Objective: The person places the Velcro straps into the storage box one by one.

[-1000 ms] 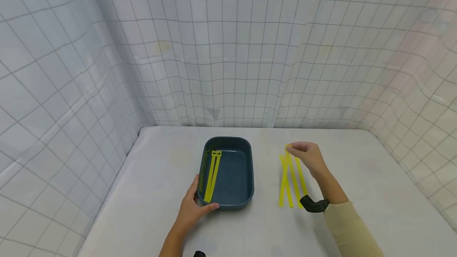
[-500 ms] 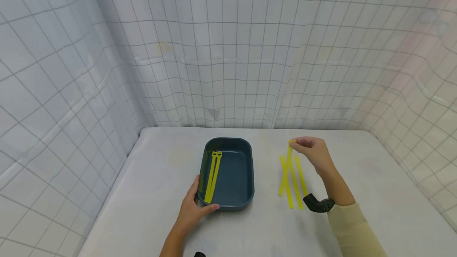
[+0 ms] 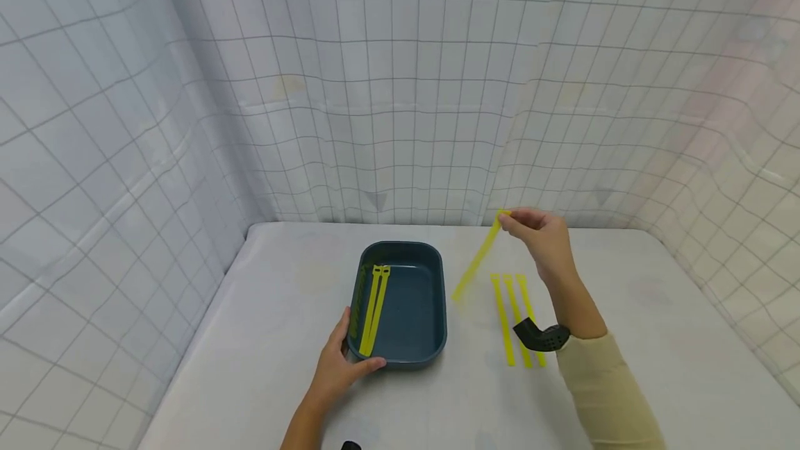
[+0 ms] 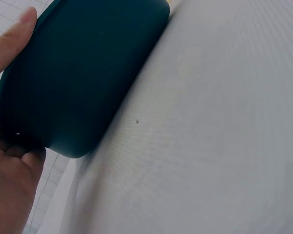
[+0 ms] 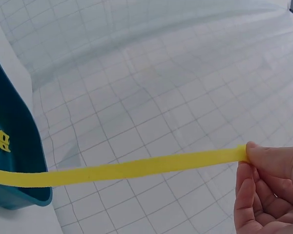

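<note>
My right hand (image 3: 542,240) pinches one end of a yellow hook-and-loop cable tie (image 3: 478,257) between thumb and fingertips. The strip hangs slanting down to the left above the table, and in the right wrist view its free end overlaps the rim of the dark teal plastic bin (image 5: 36,151). With thumb at the near rim and fingers round the left side, my left hand (image 3: 332,371) grips the bin's near left corner. Inside, two yellow cable ties (image 3: 375,311) lie side by side along the left wall, slotted heads at the far end.
Three more yellow cable ties (image 3: 503,321) lie in a loose row on the white table (image 3: 462,401), right of the bin. A white grid-patterned curtain (image 3: 400,123) rises behind the table and along both sides. A black device (image 3: 542,336) sits on my right wrist.
My right hand has lifted its cable tie up off the others and carried it leftward, its free end swinging toward the bin. My left hand and the bin stay in place.
</note>
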A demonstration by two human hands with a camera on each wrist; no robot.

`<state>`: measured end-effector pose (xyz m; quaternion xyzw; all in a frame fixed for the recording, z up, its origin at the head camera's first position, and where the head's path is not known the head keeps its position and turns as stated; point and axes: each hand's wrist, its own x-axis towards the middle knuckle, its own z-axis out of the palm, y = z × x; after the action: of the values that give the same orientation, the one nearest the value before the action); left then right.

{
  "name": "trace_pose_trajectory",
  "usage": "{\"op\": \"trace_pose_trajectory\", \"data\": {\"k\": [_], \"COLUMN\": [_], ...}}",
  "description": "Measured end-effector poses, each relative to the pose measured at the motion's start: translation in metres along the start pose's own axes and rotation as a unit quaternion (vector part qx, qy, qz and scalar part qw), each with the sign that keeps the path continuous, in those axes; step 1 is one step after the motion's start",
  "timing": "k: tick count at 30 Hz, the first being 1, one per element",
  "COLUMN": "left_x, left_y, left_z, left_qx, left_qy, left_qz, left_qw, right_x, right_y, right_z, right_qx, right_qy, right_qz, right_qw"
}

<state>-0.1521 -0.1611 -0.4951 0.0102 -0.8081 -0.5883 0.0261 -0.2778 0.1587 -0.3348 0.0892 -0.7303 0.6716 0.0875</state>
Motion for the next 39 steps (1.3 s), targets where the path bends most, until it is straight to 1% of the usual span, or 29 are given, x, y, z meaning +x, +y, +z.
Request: {"op": "trace_pose_trajectory", "data": {"k": [3, 6, 10, 13, 16, 21, 29, 34, 39], "left_x": [0.0, 0.001, 0.002, 0.002, 0.002, 0.001, 0.001, 0.001, 0.0], "left_y": [-0.001, -0.003, -0.006, -0.006, -0.005, -0.003, -0.003, -0.004, -0.002], "left_z": [0.0, 0.0, 0.001, 0.001, 0.001, 0.0, 0.0, 0.001, 0.001], "left_qx": [0.006, 0.007, -0.002, 0.0, 0.001, 0.003, 0.007, 0.008, 0.006], "left_qy": [0.003, 0.007, 0.004, 0.004, 0.004, 0.0, 0.007, 0.006, 0.005], "left_qz": [0.0, -0.001, 0.001, 0.002, 0.002, 0.002, -0.019, -0.019, -0.018], "left_qw": [1.0, 1.0, 1.0, 1.0, 1.0, 1.0, 0.9998, 0.9998, 0.9998], "right_x": [0.001, 0.002, 0.0, -0.001, -0.003, -0.006, -0.011, -0.014, -0.018], "right_y": [-0.007, -0.009, -0.008, -0.005, -0.003, 0.003, 0.017, 0.028, 0.034], "right_z": [0.008, 0.017, 0.027, 0.034, 0.041, 0.056, 0.084, 0.098, 0.109], "right_qx": [0.033, 0.054, 0.06, 0.053, 0.047, 0.043, 0.055, 0.051, 0.051], "right_qy": [-0.004, -0.019, -0.04, -0.047, -0.053, -0.063, -0.099, -0.11, -0.119], "right_qz": [-0.009, -0.017, -0.022, -0.026, -0.018, 0.008, 0.022, 0.039, 0.052], "right_qw": [0.999, 0.998, 0.997, 0.997, 0.997, 0.997, 0.993, 0.992, 0.99]}}
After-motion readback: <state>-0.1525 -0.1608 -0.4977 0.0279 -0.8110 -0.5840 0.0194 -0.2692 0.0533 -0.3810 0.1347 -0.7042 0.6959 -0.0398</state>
